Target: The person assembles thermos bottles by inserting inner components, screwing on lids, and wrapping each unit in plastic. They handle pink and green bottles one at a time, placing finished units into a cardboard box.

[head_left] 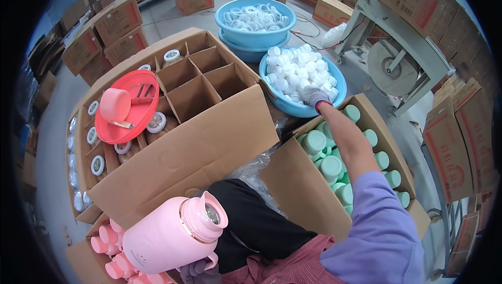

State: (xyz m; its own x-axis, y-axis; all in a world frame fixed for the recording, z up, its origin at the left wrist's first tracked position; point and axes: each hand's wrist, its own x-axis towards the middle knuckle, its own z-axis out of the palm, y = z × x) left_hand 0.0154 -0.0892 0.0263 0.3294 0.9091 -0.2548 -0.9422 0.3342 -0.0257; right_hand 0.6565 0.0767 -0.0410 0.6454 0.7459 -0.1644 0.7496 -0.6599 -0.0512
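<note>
A pink vacuum jug (164, 234) with a spout and a handle lies tilted over my lap, its mouth uncovered. My left hand (200, 272), in a greyish glove, is closed at its handle, partly hidden by the jug. My right hand (315, 97), also gloved, reaches away into a light blue basin (286, 108) heaped with white plastic stoppers (298, 70). Its fingertips are down among the stoppers, so I cannot see whether they grip one.
A divided carton (198, 143) holds several jugs, with a red lid-like tray (149, 83) on top bearing a pink cup (115, 105). Green cups (331, 168) fill a carton at right, pink cups (123, 262) one at lower left. Farther basins hold clear rings (256, 17).
</note>
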